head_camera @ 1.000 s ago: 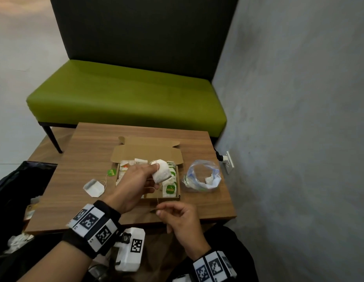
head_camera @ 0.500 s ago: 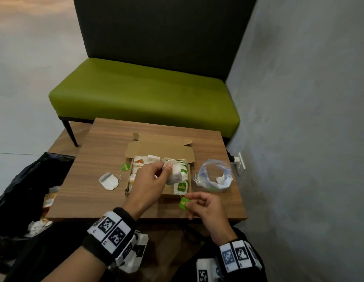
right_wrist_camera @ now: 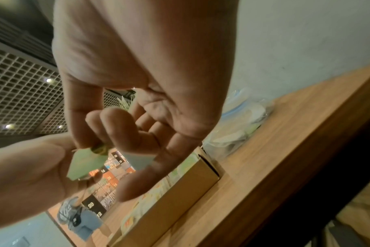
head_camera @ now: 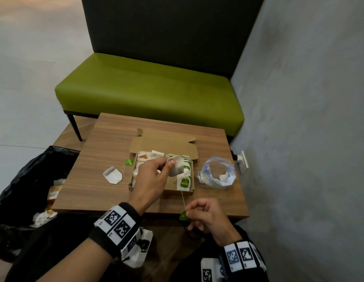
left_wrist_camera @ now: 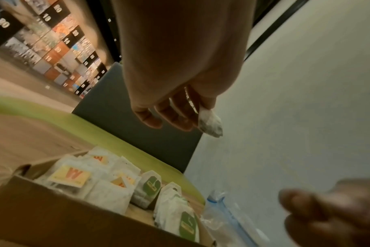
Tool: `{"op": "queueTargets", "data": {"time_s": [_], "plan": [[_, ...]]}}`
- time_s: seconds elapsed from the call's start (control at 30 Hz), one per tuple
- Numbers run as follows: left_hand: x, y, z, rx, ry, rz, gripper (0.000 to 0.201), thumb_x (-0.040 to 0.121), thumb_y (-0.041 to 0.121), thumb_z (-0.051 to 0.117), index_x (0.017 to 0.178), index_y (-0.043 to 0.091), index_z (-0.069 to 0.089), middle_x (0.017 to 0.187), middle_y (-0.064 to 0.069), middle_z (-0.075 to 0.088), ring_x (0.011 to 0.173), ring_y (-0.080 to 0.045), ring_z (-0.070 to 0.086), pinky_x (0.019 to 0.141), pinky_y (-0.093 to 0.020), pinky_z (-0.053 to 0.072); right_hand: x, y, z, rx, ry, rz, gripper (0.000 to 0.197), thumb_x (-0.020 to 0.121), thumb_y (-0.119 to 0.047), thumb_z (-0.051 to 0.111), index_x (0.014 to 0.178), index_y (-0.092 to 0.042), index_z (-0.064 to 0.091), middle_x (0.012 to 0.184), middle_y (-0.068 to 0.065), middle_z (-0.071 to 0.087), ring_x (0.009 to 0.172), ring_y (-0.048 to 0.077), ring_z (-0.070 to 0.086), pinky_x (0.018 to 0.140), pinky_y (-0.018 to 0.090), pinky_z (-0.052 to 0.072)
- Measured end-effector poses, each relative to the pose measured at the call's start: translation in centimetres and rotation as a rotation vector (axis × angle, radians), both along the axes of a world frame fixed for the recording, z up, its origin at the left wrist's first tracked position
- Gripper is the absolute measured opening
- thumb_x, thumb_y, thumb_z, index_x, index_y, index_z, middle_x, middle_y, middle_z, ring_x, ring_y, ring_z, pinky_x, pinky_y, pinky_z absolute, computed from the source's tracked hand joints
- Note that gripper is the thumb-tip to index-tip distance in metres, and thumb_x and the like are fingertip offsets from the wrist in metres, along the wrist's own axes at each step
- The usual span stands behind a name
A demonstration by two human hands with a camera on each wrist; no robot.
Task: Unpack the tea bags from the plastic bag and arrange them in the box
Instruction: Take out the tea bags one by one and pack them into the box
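Tea bag [head_camera: 177, 167] pinched in our left hand [head_camera: 151, 180] above the open box [head_camera: 162, 191], its string [head_camera: 182, 193] drawn taut to the green tag [head_camera: 183, 215] nipped in our right hand [head_camera: 205, 215].

We work at a wooden table [head_camera: 107, 143] against a grey wall [head_camera: 309, 119], a green bench [head_camera: 148, 94] beyond. Another tea bag [head_camera: 112, 175] lies left of the box; the plastic bag [head_camera: 216, 176] sits right of it, a black bin bag [head_camera: 30, 180] beside the table. Our left wrist view alone shows orange and green labels on packed bags [left_wrist_camera: 108, 182]; the right wrist view shows thumb and forefinger closed on the tag.
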State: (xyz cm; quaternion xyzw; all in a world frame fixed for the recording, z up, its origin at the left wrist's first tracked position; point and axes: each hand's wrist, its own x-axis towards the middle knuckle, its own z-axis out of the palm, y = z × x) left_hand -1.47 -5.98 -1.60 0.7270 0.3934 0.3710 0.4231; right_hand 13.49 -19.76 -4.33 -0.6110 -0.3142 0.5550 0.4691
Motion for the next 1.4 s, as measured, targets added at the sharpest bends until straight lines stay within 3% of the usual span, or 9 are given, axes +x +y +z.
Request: {"op": "queueTargets", "data": {"time_s": [0.1,0.23,0.33,0.47,0.57,0.63,0.97,1.2,1.4], "plan": [[-0.2,-0.2,0.7,-0.009,0.035,-0.014,0.038,0.099,0.027,0.056,0.062,0.021,0.061,0.053,0.012,0.048,0.055,-0.002,0.045,0.052,-0.016,0.032,-0.1,-0.2,-0.2,0.040,0.045,-0.007,0.004,0.080,-0.002,0.074,0.083,-0.002,0.072,0.064,0.017,0.060,0.041,0.013,0.048,0.050,0.026,0.051],[-0.1,-0.8,1.5,-0.275,-0.085,-0.096,0.041,0.098,0.017,0.057,0.057,0.011,0.060,0.046,0.011,0.050,0.046,0.002,0.044,0.050,-0.011,0.035,-0.5,0.4,-0.3,-0.032,-0.063,-0.079,0.005,0.087,-0.001,0.069,0.091,-0.002,0.072,0.071,0.015,0.071,0.048,0.019,0.059,0.051,0.025,0.051],[0.0,-1.1,1.0,-0.423,-0.057,-0.192,0.033,0.097,0.017,0.059,0.069,0.005,0.071,0.062,0.001,0.061,0.060,-0.005,0.051,0.058,-0.018,0.041,-0.5,1.2,-0.1,-0.019,-0.106,-0.216,0.010,0.089,-0.007,0.068,0.097,-0.003,0.072,0.086,0.013,0.076,0.061,0.023,0.067,0.059,0.029,0.058],[0.2,-1.9,0.1,-0.511,-0.008,-0.326,0.028,0.099,0.021,0.058,0.093,-0.001,0.075,0.079,-0.020,0.070,0.067,-0.013,0.058,0.059,-0.020,0.047,-0.2,2.4,0.8,0.061,-0.131,-0.316,0.015,0.089,-0.006,0.068,0.103,-0.004,0.072,0.086,0.013,0.077,0.075,0.027,0.073,0.065,0.035,0.061],[0.5,-2.5,-0.2,-0.496,0.075,-0.376,0.027,0.099,0.024,0.056,0.093,0.006,0.076,0.072,-0.011,0.070,0.063,-0.012,0.056,0.058,-0.020,0.046,0.1,3.5,1.6,0.097,-0.104,-0.322,0.023,0.088,-0.002,0.069,0.109,-0.011,0.069,0.088,0.010,0.078,0.083,0.024,0.075,0.073,0.036,0.062],[0.6,-2.5,-0.6,-0.479,0.126,-0.381,0.030,0.099,0.029,0.057,0.088,0.008,0.075,0.068,-0.008,0.065,0.061,-0.014,0.054,0.060,-0.026,0.044,0.3,4.0,2.0,0.091,-0.110,-0.351,0.020,0.088,-0.001,0.068,0.107,-0.007,0.070,0.089,0.009,0.078,0.084,0.023,0.075,0.074,0.036,0.061],[0.5,-2.1,-1.6,-0.584,0.089,-0.322,0.036,0.099,0.026,0.056,0.087,-0.004,0.071,0.065,-0.007,0.059,0.052,-0.007,0.051,0.055,-0.019,0.043,0.0,3.1,2.1,0.294,-0.290,-0.251,0.016,0.082,0.008,0.071,0.089,-0.004,0.076,0.096,0.006,0.077,0.090,0.014,0.073,0.075,0.023,0.058],[-0.1,-1.8,-1.4,-0.678,0.066,-0.390,0.032,0.103,0.025,0.047,0.089,0.014,0.073,0.077,-0.005,0.069,0.062,-0.010,0.058,0.062,-0.024,0.043,0.0,2.8,1.6,0.246,-0.281,-0.187,0.016,0.085,0.009,0.066,0.085,-0.003,0.077,0.085,0.003,0.077,0.084,0.009,0.073,0.069,0.021,0.056],[0.1,-1.9,-0.5,-0.655,0.050,-0.396,0.031,0.101,0.023,0.052,0.083,0.006,0.071,0.060,0.006,0.063,0.052,0.000,0.053,0.051,-0.012,0.042,0.2,3.1,1.7,0.216,-0.334,-0.138,0.007,0.084,-0.004,0.074,0.087,-0.009,0.078,0.087,0.006,0.076,0.087,0.018,0.072,0.074,0.032,0.061]]}}
